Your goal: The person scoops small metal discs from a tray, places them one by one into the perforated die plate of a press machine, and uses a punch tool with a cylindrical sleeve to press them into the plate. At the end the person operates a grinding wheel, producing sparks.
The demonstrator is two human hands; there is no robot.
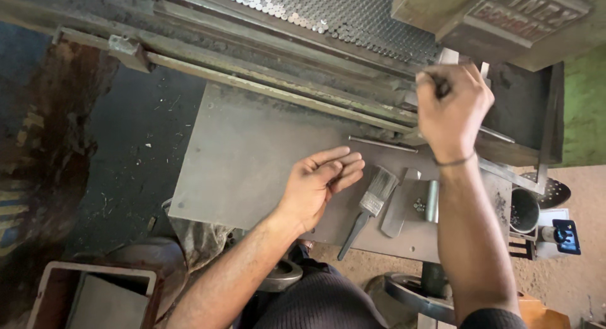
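Note:
My left hand (319,184) rests on the grey metal work plate (246,158), fingers together and slightly curled, palm up, with nothing clearly in it. My right hand (451,108) is raised in a fist, closed around a dark handle or lever (444,86) at the machine's right side. A thin metal rod (382,143) lies on the plate just beyond my left fingertips. A paint brush (372,203) lies to the right of my left hand.
A flat metal piece with small bits and a short steel cylinder (432,201) lies beside the brush. A rack of several stacked rod ends (328,10) fills the machine's top. A dark metal cup (524,210) stands at right. A box (95,294) sits on the floor at lower left.

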